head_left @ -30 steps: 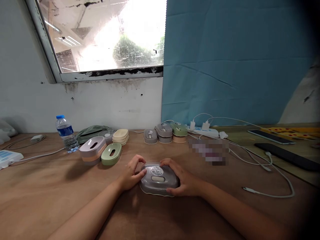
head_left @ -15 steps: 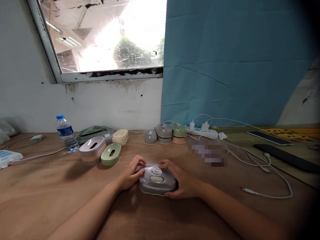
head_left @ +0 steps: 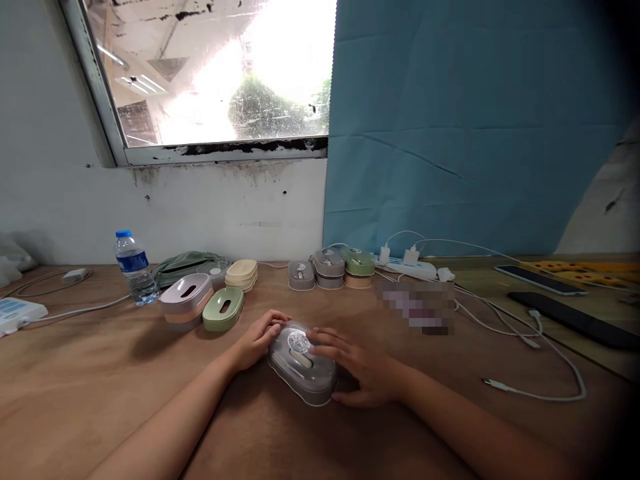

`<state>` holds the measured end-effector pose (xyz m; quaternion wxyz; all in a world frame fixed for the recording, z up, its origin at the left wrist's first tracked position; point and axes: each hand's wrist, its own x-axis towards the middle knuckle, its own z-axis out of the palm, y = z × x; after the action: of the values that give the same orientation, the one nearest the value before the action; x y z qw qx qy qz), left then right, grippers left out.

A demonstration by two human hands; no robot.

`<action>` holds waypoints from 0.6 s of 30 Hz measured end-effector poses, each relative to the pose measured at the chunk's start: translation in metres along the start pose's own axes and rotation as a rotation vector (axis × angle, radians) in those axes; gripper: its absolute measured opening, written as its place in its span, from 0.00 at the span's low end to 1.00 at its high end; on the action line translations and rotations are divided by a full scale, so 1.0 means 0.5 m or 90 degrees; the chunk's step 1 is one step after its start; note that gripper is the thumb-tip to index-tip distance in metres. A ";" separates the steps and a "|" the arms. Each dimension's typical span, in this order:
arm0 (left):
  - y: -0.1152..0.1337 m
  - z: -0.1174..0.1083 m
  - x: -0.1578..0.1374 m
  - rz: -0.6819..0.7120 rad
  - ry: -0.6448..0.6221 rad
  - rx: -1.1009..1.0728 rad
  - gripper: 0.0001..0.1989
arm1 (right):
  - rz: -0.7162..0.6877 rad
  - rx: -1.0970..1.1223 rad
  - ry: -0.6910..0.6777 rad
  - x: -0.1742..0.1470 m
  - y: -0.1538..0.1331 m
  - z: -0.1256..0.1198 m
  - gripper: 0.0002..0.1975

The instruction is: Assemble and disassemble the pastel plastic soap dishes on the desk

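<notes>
In front of me on the wooden table lies a grey oval box (head_left: pixel 306 381) with a clear lid, a round white label and a pale slot on top. It sits at a slant, its near end turned to the right. My left hand (head_left: pixel 257 341) grips its far left end, fingers curled around the rim and the thumb against the lid. Over the right side, my right hand (head_left: pixel 363 367) has its fingers spread, fingertips at the label and the thumb by the near right corner. Whether those fingertips touch the lid I cannot tell.
Left of centre stand a pink-topped box (head_left: pixel 186 301), a green box (head_left: pixel 224 309), stacked cream trays (head_left: pixel 242 273) and a water bottle (head_left: pixel 135 268). Several lidded boxes (head_left: pixel 329 268) line the back. White cables (head_left: pixel 540 393) and dark phones (head_left: pixel 570 319) lie at right.
The grey box has turned clockwise, its right end swinging toward me, and shifted slightly left. My right hand's fingers have loosened and spread; my left hand stays at the left end.
</notes>
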<state>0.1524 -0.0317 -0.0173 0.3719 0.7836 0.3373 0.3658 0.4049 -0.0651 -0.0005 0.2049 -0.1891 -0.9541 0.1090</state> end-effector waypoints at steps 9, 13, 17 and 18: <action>-0.029 -0.008 0.010 -0.004 0.269 0.153 0.09 | 0.085 -0.114 0.065 0.026 -0.004 0.039 0.25; -0.046 0.000 0.009 -0.089 0.294 0.127 0.12 | 0.189 -0.066 0.108 0.044 -0.003 0.066 0.29; -0.057 0.007 0.010 -0.140 0.308 0.074 0.15 | 0.240 -0.053 0.184 0.075 0.010 0.093 0.27; -0.059 0.008 0.011 -0.143 0.321 0.048 0.15 | 0.239 -0.055 0.199 0.082 0.016 0.097 0.26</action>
<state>0.1506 -0.0142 -0.0415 0.2852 0.6386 0.5175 0.4931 0.3515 -0.0476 -0.0318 0.3182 -0.3860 -0.8628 0.0733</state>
